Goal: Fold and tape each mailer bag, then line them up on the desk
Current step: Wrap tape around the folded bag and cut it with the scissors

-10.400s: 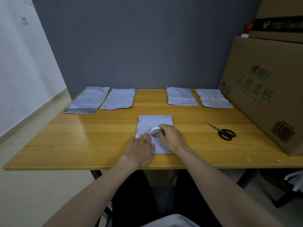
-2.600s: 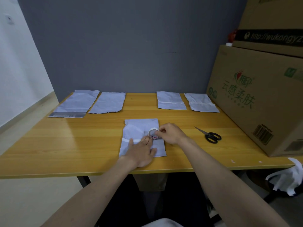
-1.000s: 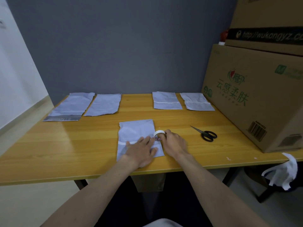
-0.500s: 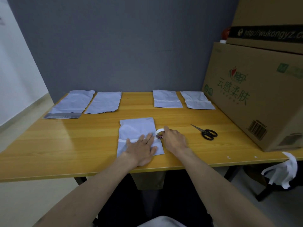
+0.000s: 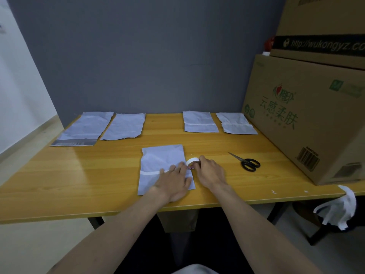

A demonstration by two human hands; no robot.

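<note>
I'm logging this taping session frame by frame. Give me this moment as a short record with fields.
left hand: flat on the folded mailer bag, pressing it down
right hand: grips the tape roll at the bag's right edge
tape strip: runs across the fold
scissors: on the desk, right of the hands, untouched
far row: four other bags; the two right ones show a white strip across

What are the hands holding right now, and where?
Right hand grips the tape roll by its rim; left hand presses flat on the mailer bag.
</note>
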